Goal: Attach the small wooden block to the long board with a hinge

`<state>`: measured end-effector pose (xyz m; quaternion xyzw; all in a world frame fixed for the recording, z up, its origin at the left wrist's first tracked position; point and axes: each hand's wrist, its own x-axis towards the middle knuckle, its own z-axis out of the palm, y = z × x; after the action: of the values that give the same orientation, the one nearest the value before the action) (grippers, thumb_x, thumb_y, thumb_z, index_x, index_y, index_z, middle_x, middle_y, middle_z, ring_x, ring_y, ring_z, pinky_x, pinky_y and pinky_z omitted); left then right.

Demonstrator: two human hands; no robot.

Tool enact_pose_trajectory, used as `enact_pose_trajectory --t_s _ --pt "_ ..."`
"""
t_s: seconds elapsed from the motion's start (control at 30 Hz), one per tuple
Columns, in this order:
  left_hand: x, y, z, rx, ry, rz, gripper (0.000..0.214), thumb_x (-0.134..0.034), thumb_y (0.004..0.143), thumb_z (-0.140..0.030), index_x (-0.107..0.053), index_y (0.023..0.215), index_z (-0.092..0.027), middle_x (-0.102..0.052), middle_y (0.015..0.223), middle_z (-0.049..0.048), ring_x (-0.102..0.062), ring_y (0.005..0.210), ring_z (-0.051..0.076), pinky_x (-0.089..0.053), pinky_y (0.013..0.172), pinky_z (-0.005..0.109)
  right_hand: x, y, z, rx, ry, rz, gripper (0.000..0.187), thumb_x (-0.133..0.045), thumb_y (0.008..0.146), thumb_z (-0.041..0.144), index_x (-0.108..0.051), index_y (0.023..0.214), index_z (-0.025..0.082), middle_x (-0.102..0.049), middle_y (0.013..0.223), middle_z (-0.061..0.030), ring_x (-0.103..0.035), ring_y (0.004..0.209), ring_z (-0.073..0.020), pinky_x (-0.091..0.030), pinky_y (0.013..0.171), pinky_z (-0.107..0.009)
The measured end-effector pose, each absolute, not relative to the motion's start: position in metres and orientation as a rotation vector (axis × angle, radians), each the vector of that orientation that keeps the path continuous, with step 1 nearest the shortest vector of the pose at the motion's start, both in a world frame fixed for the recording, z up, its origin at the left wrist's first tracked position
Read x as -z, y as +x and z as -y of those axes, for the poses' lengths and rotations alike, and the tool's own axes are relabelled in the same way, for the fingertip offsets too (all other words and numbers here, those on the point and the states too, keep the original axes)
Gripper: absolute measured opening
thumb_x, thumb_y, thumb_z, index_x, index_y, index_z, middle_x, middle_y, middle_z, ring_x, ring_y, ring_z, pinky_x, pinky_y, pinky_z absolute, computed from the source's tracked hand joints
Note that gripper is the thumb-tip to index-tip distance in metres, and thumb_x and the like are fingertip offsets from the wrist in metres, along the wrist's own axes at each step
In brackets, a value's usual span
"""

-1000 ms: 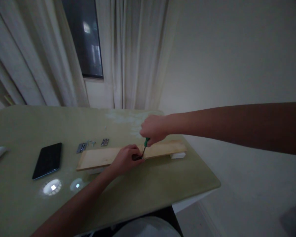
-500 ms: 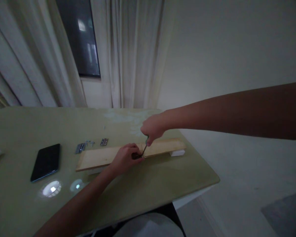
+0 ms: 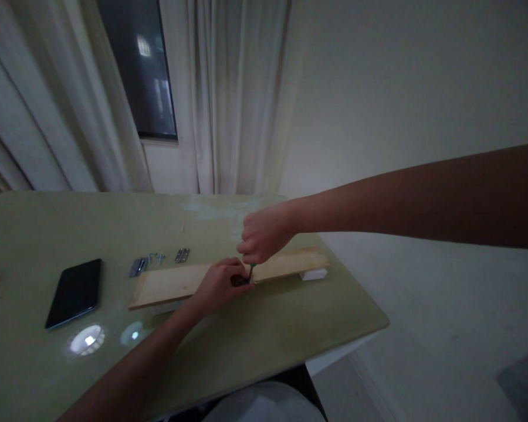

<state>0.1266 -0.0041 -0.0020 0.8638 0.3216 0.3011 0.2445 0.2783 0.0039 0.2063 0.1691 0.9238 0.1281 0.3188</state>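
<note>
A long pale wooden plank (image 3: 171,284) lies across the green table (image 3: 268,334), raised on small white blocks (image 3: 313,274). My left hand (image 3: 217,286) rests on the plank's middle, fingers pinched round a small dark metal piece that is mostly hidden. Just above it, my right hand (image 3: 260,234) is closed round a green-handled screwdriver (image 3: 250,269), whose tip points down at that dark piece. Only the lowest bit of the handle and shaft shows below the fist.
Behind the plank lie small metal hinges (image 3: 181,255), another hinge (image 3: 136,267) and loose screws (image 3: 155,257). A black phone (image 3: 74,292) lies at the left. Curtains and a dark window stand behind. The table's right edge drops to the floor.
My right hand has come lower and a little left, so its fist hides most of the green handle. The left hand stays on the plank.
</note>
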Motion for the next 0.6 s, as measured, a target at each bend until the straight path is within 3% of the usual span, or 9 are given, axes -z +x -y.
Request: enact_pose_trajectory --t_s 0.1,0.2,0.3,0.4,0.53,0.6 --pt "0.002 0.126 0.004 -0.814 2.355 -0.848 0.01 -0.079 0.086 -0.027 -0.075 0.08 -0.02 -0.071 0.09 0.0026 -0.064 0.08 0.017 -0.043 0.072 0.027 -0.202 0.272 -0.007 -0.071 0.878 -2.2 0.028 -0.069 0.096 0.039 -0.078 0.092 0.013 -0.077 0.086 -0.0091 -0.072 0.084 -0.0231 -0.049 0.074 -0.034" --pt "0.002 0.126 0.004 -0.809 2.355 -0.848 0.01 -0.079 0.086 -0.027 -0.076 0.081 -0.02 -0.071 0.09 0.0028 -0.064 0.081 0.017 -0.044 0.074 0.027 -0.202 0.269 -0.008 -0.057 0.97 -2.11 0.038 -0.068 0.096 0.048 -0.078 0.093 0.011 -0.077 0.084 -0.0095 -0.071 0.078 -0.0224 -0.049 0.069 -0.033" --pt "0.003 0.126 0.003 -0.812 2.359 -0.859 0.009 -0.08 0.085 -0.025 -0.075 0.08 -0.02 -0.071 0.088 0.0023 -0.064 0.079 0.017 -0.043 0.073 0.027 -0.204 0.275 -0.004 -0.346 0.543 -2.326 0.022 -0.077 0.092 0.034 -0.078 0.107 0.018 -0.079 0.1 -0.0098 -0.073 0.096 -0.0265 -0.048 0.078 -0.035" --pt "0.005 0.126 0.003 -0.825 2.358 -0.852 0.009 -0.081 0.085 -0.025 -0.076 0.08 -0.02 -0.07 0.088 0.0022 -0.064 0.078 0.017 -0.044 0.073 0.027 -0.203 0.28 -0.007 -0.301 0.468 -2.358 0.009 -0.076 0.092 0.024 -0.079 0.098 0.019 -0.079 0.096 -0.0083 -0.073 0.1 -0.0263 -0.047 0.082 -0.035" --pt "0.006 0.127 0.002 -0.826 2.362 -0.857 0.01 -0.081 0.086 -0.028 -0.077 0.082 -0.02 -0.071 0.09 0.0034 -0.065 0.081 0.018 -0.045 0.074 0.027 -0.197 0.277 -0.019 0.122 1.014 -2.073 0.036 -0.071 0.095 0.046 -0.078 0.086 0.012 -0.077 0.081 -0.007 -0.073 0.077 -0.02 -0.048 0.07 -0.031" --pt "0.006 0.127 0.002 -0.828 2.36 -0.854 0.009 -0.081 0.087 -0.028 -0.078 0.082 -0.02 -0.072 0.091 0.0038 -0.065 0.081 0.017 -0.045 0.074 0.027 -0.197 0.277 -0.021 0.146 1.059 -2.029 0.041 -0.069 0.097 0.049 -0.077 0.087 0.01 -0.077 0.081 -0.0076 -0.073 0.076 -0.0199 -0.049 0.069 -0.031"
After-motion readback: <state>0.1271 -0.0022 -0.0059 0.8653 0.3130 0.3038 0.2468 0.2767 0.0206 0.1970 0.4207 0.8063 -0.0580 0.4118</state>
